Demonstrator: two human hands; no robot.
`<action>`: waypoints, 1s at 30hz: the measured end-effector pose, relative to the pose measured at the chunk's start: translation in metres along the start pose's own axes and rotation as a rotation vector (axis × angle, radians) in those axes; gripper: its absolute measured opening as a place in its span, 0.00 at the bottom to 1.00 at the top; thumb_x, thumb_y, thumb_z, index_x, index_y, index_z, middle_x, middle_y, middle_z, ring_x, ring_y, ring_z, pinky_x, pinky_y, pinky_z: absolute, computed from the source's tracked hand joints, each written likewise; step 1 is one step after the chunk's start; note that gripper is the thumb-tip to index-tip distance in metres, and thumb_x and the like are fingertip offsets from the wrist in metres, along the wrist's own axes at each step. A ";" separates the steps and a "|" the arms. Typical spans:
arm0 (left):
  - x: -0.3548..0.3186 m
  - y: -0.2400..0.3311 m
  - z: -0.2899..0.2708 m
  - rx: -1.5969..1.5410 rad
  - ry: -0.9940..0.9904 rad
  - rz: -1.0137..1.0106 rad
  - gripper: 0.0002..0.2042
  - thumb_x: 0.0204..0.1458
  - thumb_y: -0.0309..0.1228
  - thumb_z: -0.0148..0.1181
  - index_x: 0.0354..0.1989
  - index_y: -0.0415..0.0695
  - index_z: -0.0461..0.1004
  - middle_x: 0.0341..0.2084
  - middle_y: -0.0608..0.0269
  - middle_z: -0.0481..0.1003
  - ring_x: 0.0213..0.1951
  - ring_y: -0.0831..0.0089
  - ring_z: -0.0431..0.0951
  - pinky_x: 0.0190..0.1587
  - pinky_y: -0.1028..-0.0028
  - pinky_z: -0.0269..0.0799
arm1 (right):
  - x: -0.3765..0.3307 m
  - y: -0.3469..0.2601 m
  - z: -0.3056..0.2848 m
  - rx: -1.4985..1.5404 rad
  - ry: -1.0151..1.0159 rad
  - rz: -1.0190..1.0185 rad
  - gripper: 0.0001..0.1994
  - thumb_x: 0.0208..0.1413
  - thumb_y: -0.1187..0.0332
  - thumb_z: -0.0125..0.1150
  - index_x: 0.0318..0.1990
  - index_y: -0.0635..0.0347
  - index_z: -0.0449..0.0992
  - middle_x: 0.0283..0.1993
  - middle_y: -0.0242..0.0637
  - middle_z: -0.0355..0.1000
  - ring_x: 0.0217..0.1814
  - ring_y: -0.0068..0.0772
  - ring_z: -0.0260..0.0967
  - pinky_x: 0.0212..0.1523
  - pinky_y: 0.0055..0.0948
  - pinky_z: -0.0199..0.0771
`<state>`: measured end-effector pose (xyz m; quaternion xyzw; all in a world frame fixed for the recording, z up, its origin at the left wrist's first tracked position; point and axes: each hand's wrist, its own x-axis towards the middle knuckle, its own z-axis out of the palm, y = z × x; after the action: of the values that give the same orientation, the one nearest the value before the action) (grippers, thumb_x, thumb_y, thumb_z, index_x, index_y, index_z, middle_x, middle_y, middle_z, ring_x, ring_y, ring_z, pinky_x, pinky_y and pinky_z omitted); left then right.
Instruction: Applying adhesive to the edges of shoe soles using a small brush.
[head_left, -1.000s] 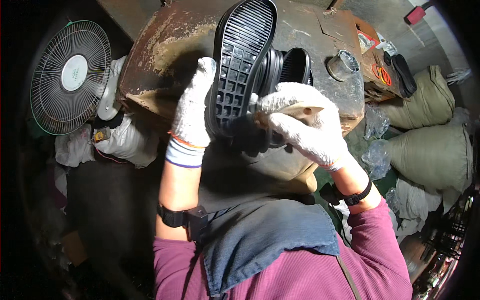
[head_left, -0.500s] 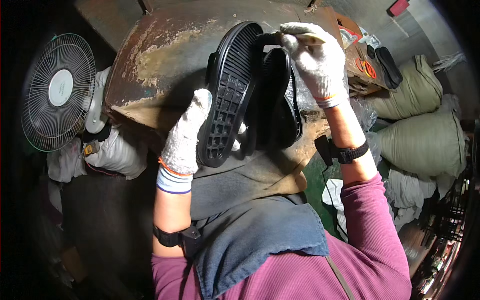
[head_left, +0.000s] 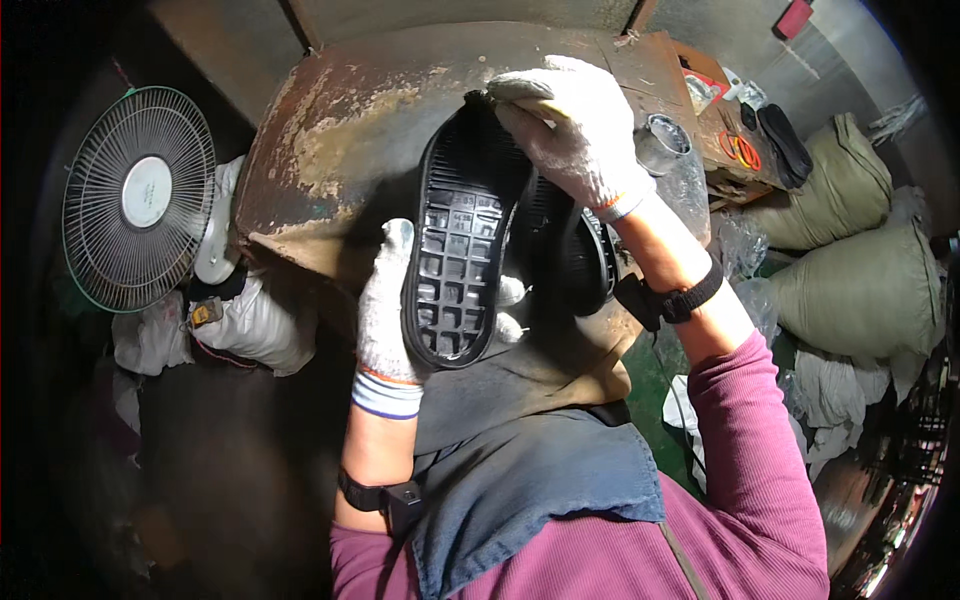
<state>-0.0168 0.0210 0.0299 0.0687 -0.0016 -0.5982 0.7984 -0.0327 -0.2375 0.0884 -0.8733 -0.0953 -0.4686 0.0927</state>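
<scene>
One black sole (head_left: 460, 270) in the left hand (head_left: 385, 310) (partly hidden behind).

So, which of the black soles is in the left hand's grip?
The leftmost sole: the left hand's grip is at its left edge, its gridded face toward the camera; the other black soles are farther right.

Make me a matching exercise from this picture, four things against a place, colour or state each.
Column one:
1. front sole
2. fan
3. metal cup
4. apron

Column two:
A. on the table
B. blue
C. gripped by the left hand
D. left of the table

Right pairs: 1-C, 2-D, 3-A, 4-B
</scene>
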 end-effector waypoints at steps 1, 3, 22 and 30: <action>0.002 0.000 -0.001 -0.027 -0.011 0.017 0.43 0.69 0.64 0.40 0.76 0.34 0.55 0.59 0.26 0.73 0.50 0.26 0.80 0.51 0.27 0.76 | 0.001 -0.002 0.003 0.050 0.022 0.056 0.08 0.52 0.65 0.73 0.40 0.50 0.87 0.37 0.34 0.83 0.39 0.43 0.80 0.44 0.36 0.80; 0.004 -0.001 -0.004 0.017 -0.033 0.051 0.41 0.69 0.62 0.40 0.75 0.34 0.58 0.65 0.34 0.69 0.52 0.29 0.80 0.49 0.27 0.77 | -0.008 0.005 0.006 0.144 0.063 0.062 0.08 0.53 0.67 0.72 0.41 0.52 0.87 0.38 0.35 0.83 0.39 0.43 0.80 0.45 0.35 0.80; 0.007 -0.001 -0.026 -0.101 -0.207 0.037 0.40 0.70 0.60 0.42 0.78 0.38 0.53 0.73 0.41 0.61 0.62 0.30 0.72 0.56 0.28 0.73 | -0.028 -0.020 0.016 0.614 -0.218 0.379 0.11 0.59 0.66 0.67 0.48 0.54 0.86 0.48 0.36 0.84 0.51 0.39 0.79 0.63 0.39 0.72; 0.001 0.000 -0.042 -0.059 -0.237 0.253 0.31 0.69 0.55 0.40 0.70 0.48 0.70 0.68 0.52 0.70 0.66 0.51 0.71 0.70 0.46 0.66 | -0.043 -0.085 0.000 0.497 -0.317 0.037 0.11 0.56 0.66 0.72 0.47 0.46 0.87 0.50 0.30 0.83 0.57 0.40 0.78 0.71 0.45 0.68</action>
<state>-0.0127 0.0245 -0.0116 -0.0267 -0.0870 -0.4965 0.8633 -0.0773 -0.1585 0.0589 -0.8878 -0.2047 -0.2866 0.2962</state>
